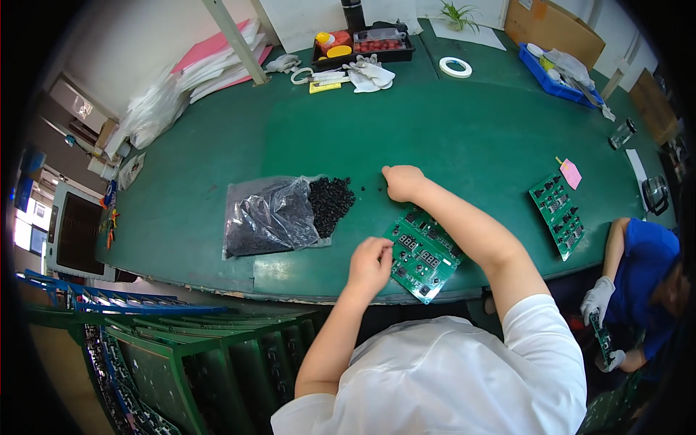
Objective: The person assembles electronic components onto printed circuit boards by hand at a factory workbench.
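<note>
A green circuit board (428, 267) with two digit displays lies at the table's near edge in front of me. My left hand (370, 264) is at its left edge, thumb and fingers curled together at the rim; whatever they hold is too small to make out. Beyond the board, my right hand (403, 182) rests low over the table with its fingers closed, and their contents are hidden. Just left of it lie a few loose black bits. Farther left, small black parts (332, 206) spill from a clear plastic bag (264, 216).
Another circuit board (557, 216) lies to the right beside a pink tag (570, 174). A tape roll (455, 67), gloves (370, 73), a black tray (402, 55) and a blue basket (554, 84) line the far side. At right, a gloved co-worker (649, 250) holds a board.
</note>
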Motion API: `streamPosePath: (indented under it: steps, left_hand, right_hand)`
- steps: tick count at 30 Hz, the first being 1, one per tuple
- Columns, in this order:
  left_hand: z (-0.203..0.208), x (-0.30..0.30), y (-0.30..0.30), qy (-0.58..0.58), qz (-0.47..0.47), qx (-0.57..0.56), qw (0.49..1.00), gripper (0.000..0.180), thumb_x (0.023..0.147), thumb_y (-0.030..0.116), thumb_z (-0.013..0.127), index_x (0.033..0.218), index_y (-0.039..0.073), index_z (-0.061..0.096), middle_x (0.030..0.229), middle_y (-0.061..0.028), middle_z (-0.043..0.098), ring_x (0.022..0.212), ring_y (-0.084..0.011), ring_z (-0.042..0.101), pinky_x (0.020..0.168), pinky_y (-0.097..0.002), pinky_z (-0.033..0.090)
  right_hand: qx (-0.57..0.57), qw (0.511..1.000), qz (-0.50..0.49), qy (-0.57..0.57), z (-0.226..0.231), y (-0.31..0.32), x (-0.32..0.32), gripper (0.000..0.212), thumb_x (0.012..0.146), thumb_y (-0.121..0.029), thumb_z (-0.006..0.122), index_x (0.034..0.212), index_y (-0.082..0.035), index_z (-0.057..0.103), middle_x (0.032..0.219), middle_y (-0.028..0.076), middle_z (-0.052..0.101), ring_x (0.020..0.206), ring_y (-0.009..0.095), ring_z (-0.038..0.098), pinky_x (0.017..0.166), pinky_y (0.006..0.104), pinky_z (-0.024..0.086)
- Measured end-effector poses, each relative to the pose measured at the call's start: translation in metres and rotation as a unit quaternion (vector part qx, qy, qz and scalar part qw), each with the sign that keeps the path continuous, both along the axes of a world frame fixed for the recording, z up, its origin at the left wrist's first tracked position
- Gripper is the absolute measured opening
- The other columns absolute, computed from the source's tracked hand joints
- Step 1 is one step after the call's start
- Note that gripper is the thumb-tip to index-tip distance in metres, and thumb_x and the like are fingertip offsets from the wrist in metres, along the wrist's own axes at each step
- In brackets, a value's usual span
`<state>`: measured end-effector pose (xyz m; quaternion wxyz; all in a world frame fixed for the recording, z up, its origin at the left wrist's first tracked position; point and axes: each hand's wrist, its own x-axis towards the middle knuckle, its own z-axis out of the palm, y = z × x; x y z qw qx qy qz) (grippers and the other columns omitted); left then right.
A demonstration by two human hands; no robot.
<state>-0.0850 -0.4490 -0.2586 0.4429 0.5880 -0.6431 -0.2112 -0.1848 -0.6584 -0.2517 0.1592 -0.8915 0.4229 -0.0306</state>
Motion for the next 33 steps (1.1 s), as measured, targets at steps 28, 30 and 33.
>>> streamPosePath:
  steps: [28,30,33]
  left_hand:
    - [0.012,-0.022,0.000,-0.006,-0.040,0.070,0.997,0.006,0.076,0.009,0.068,0.080,0.008,0.065,0.080,-0.0047,0.064,0.078,-0.0228,0.060,0.082,-0.0390,0.040]
    - [0.014,-0.026,-0.005,-0.109,-0.039,-0.018,0.993,0.005,0.074,0.011,0.070,0.077,0.009,0.066,0.080,-0.0034,0.063,0.084,-0.0244,0.058,0.084,-0.0391,0.039]
    - [0.014,-0.033,-0.008,-0.074,-0.084,0.004,0.994,0.005,0.072,0.012,0.071,0.075,0.010,0.068,0.079,-0.0031,0.062,0.088,-0.0252,0.056,0.087,-0.0403,0.037]
  right_hand:
    - [0.084,0.970,-0.011,-0.229,0.001,0.004,-0.043,0.015,0.080,-0.012,0.057,0.088,-0.004,0.066,0.081,0.014,0.066,0.074,0.029,0.064,0.066,0.0371,0.050]
    - [0.110,0.958,-0.029,-0.263,0.007,0.015,-0.075,0.014,0.082,-0.013,0.058,0.088,-0.004,0.065,0.077,0.011,0.065,0.070,0.022,0.061,0.064,0.0340,0.049]
    - [0.146,0.938,-0.069,-0.306,0.016,0.041,-0.118,0.012,0.086,-0.013,0.059,0.088,-0.002,0.064,0.071,0.004,0.061,0.065,0.012,0.055,0.061,0.0286,0.046]
